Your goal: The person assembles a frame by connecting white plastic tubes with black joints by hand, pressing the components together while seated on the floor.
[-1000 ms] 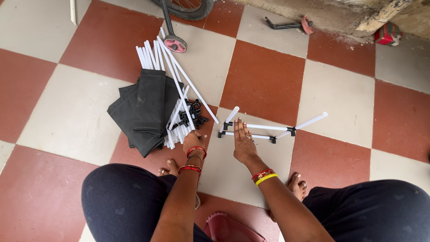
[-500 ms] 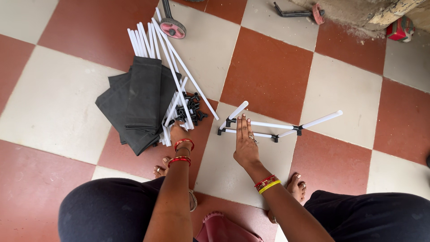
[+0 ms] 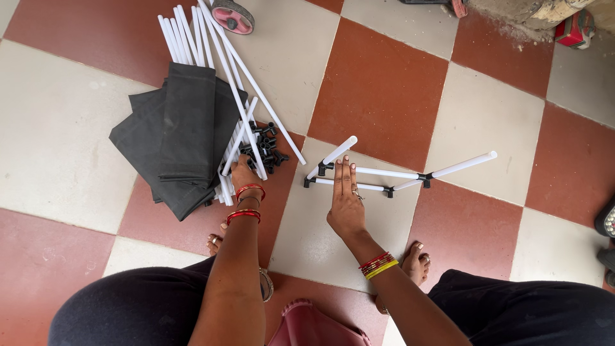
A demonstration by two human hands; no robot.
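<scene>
- Soft, even daylight falls on the floor (image 3: pixel 487 115) before me; no glare.
- Shadows under my hands are faint.
- The view is sharp, with slight bending at the edges.

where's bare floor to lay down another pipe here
Free: the red tile beyond the joined pipes, and the pale tile left of the black cloth. Crowded: around the left hand, among loose pipes and black connectors.

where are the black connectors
In the head view, the loose black connectors lie piled left of centre, among the white tubes, just above the left hand.
</scene>
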